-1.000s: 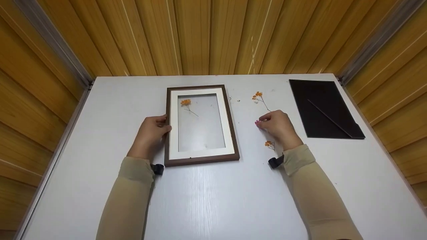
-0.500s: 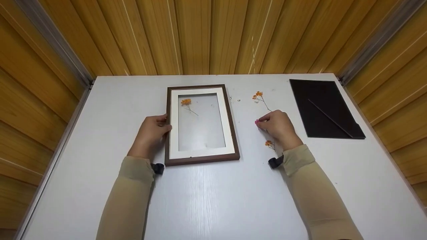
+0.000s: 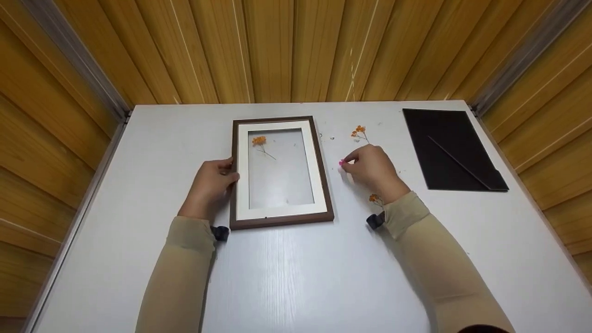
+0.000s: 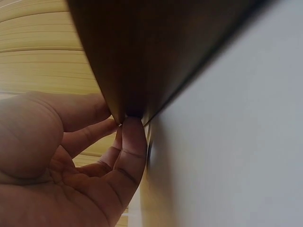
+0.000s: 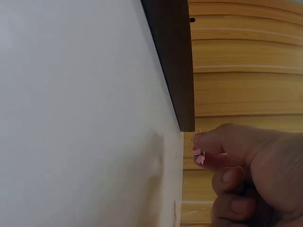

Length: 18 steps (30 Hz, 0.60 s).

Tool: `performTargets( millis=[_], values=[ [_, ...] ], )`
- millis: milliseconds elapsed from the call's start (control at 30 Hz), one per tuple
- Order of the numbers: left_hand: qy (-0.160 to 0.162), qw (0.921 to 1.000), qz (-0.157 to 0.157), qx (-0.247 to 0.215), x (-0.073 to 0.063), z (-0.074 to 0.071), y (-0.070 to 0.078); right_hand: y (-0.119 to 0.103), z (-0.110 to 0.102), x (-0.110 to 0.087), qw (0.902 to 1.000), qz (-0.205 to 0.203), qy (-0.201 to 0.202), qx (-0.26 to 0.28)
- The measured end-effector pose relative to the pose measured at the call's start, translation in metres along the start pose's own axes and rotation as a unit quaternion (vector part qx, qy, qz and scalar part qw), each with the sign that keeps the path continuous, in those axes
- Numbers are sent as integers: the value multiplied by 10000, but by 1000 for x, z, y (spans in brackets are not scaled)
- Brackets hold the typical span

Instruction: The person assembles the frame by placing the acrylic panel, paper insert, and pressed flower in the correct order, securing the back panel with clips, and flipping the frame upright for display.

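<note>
A brown picture frame (image 3: pixel 282 224) with a white mat lies on the white table. Its left side is gripped by my left hand (image 3: pixel 208 187), thumb on the top edge and fingers against the outer side (image 4: pixel 132 151). Behind the mat opening, an orange dried flower (image 3: pixel 259 141) with a thin stem shows at the upper left. Just right of the frame, my right hand (image 3: pixel 372 169) pinches a small pink flower (image 5: pixel 200 157) between thumb and index finger, slightly above the table. The other fingers of that hand are curled in.
An orange flower sprig (image 3: pixel 359 131) lies beyond my right hand, its stem partly covered. Another orange sprig (image 3: pixel 374 199) lies by the right wrist. At the far right is a black backing board (image 3: pixel 458 148) with a slanted strut. Wood-panelled walls (image 3: pixel 296 51) enclose the table.
My right hand has lifted a little and moved left toward the frame with the pink flower. The left hand keeps its hold on the frame.
</note>
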<state>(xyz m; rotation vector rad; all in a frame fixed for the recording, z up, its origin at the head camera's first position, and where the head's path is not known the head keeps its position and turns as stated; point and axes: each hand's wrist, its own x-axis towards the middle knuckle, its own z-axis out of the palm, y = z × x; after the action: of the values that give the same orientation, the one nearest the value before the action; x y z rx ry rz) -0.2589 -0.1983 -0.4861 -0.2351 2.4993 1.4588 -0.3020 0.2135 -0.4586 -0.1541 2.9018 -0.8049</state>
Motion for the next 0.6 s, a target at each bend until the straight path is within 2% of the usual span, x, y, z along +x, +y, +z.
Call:
performTargets(
  millis=[133, 267, 600],
  values=[
    [8, 10000, 28, -13, 2, 1, 0, -26, -1, 14, 9988, -403, 8, -262],
    [16, 10000, 32, 29, 3, 2, -1, -50, 7, 29, 9960, -770, 40, -460],
    [46, 10000, 23, -43, 0, 1, 0, -99, 32, 75, 9931, -914, -246, -697]
  ],
)
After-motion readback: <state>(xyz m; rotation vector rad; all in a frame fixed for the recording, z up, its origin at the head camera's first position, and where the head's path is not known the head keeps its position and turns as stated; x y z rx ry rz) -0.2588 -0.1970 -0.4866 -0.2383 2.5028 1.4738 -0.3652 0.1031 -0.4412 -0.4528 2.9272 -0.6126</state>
